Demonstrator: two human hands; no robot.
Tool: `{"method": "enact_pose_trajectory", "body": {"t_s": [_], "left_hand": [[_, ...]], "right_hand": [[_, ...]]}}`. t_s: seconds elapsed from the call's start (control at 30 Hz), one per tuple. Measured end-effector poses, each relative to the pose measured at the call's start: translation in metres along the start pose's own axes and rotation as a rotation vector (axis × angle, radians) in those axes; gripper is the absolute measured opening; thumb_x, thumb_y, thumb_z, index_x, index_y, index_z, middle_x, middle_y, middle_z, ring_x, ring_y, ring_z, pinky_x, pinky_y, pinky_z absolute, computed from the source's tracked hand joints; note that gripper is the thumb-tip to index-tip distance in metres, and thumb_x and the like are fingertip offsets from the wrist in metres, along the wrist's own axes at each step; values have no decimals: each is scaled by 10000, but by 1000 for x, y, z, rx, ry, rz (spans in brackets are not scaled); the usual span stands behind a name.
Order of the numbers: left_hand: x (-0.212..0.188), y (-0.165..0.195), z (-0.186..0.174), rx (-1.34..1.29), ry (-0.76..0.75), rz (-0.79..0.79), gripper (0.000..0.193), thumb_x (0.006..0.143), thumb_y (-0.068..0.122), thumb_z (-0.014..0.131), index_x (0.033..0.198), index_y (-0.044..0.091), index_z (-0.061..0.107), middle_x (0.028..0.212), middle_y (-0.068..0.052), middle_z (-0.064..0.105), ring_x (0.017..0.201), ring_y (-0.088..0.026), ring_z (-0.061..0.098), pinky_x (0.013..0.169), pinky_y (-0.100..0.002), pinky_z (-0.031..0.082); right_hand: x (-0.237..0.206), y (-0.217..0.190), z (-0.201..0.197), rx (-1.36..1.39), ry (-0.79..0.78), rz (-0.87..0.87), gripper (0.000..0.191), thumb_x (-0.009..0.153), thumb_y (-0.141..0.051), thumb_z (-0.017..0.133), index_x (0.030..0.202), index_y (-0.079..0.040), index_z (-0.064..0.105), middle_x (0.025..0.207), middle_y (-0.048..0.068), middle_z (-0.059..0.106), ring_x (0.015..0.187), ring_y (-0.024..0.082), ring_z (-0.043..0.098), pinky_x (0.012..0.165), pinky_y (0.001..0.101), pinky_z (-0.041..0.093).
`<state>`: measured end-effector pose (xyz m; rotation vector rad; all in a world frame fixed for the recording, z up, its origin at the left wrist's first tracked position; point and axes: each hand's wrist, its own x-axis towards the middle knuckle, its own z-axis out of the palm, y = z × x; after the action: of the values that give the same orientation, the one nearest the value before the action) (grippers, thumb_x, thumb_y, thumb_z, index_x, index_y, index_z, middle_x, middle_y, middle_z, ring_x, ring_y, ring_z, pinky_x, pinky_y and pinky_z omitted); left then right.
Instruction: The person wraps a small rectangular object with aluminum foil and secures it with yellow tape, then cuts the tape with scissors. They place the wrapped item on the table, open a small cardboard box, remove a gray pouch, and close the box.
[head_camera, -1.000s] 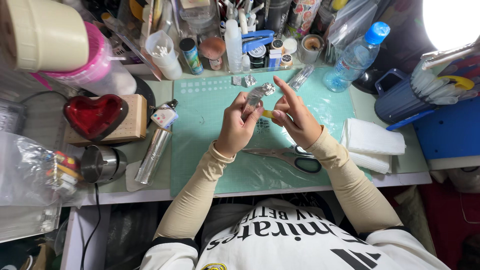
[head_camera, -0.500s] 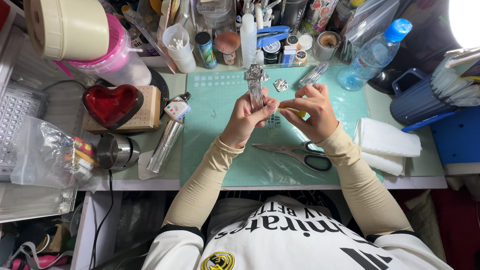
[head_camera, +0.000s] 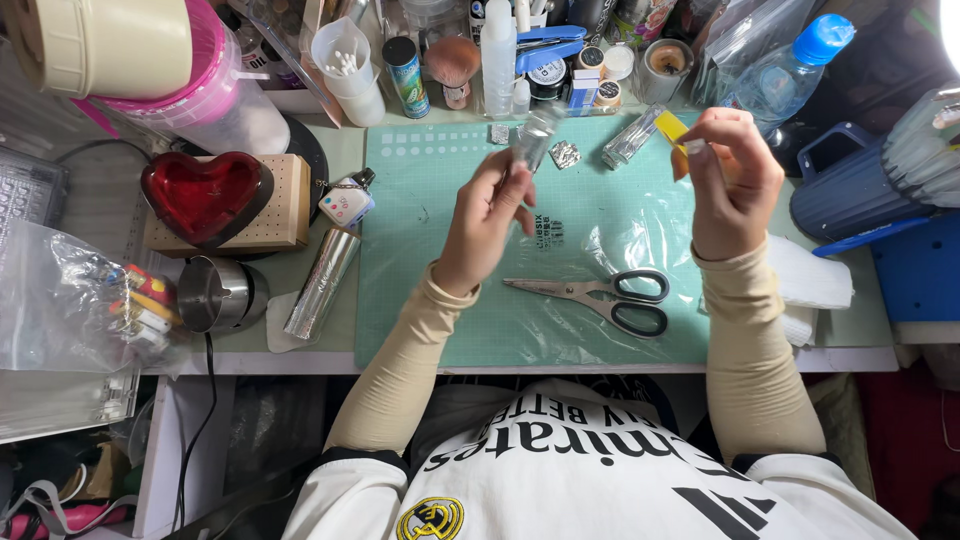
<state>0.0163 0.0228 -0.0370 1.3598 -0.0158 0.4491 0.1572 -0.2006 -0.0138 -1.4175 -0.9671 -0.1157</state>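
Fingers (head_camera: 500, 172) of left hand (head_camera: 485, 225) pinched round clear strip (head_camera: 532, 135), raised above green mat (head_camera: 450, 300), probably to keep it clean and in light. Right hand (head_camera: 735, 185) lifted apart, fingertips (head_camera: 700, 140) pressed on small yellow tab (head_camera: 672, 128), seemingly peeled backing. Scissors (head_camera: 600, 295) left flat on mat between forearms, within reach; steel blades, black loops. Crumpled foil pieces (head_camera: 565, 153) near strip. Foil roll (head_camera: 322, 282) on surface, matte silver cylinder. Mat gridded, smooth.
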Motion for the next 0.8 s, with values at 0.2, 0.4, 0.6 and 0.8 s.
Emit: {"method": "enact_pose_trajectory", "body": {"t_s": [0.2,0.4,0.6,0.8], "left_hand": [[-9,11,8,814,178,551,538,889,-125,758,1352,135,673,1200,-91,592,1045,-170,644,852,-310,574],[-8,18,10,842,311,511,524,864,-37,814,1343,109,663,1180,-45,624,997,-182,684,744,-266,613],[-10,16,7,675,164,337,383,876,10,834,1238,89,739,1131,-23,701,880,-139,720,658,-233,600],[-5,16,-3,205,-201,-56,404,921,56,740,1311,22,637,1135,-38,656,756,-57,597,587,-229,548]], "right_hand": [[-7,-10,6,-44,-72,47,41,1110,68,577,1135,50,603,1100,66,555,846,90,581,749,223,484],[-11,-28,19,-159,-110,95,27,1031,43,672,1030,26,693,868,48,704,830,89,583,831,255,454],[-6,-44,39,-379,-335,-28,68,893,-57,790,944,-57,744,812,20,657,775,144,597,880,329,388],[30,-61,1,-725,-455,-298,111,913,-120,818,995,-72,761,867,-7,680,970,217,566,1018,426,342]]}}
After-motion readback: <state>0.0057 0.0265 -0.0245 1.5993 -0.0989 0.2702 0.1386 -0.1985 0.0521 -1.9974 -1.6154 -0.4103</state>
